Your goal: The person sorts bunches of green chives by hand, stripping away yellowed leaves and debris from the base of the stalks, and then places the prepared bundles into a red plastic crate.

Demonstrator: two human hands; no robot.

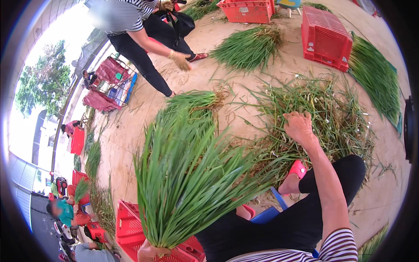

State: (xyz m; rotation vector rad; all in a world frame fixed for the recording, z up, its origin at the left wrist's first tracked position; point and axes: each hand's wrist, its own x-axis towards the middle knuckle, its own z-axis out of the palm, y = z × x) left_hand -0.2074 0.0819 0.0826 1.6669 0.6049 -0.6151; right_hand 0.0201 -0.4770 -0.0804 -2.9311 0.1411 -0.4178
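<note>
My left hand is closed around the base of a large bunch of long green leafy stalks, at the bottom left. The leaves fan upward and outward over a red plastic crate. At the right, my right hand reaches over a loose heap of green and dry brown trimmings. Its fingers are bent, and whether they hold any leaf cannot be told. Beyond the held bunch, more green stalks lie on the floor, partly hidden by its leaves.
A co-worker in black trousers stands at the upper left, a gloved hand lowered. Another bundle lies ahead. Red crates and stacked stalks are at the upper right. A blue stool is beneath me. Several people sit far left.
</note>
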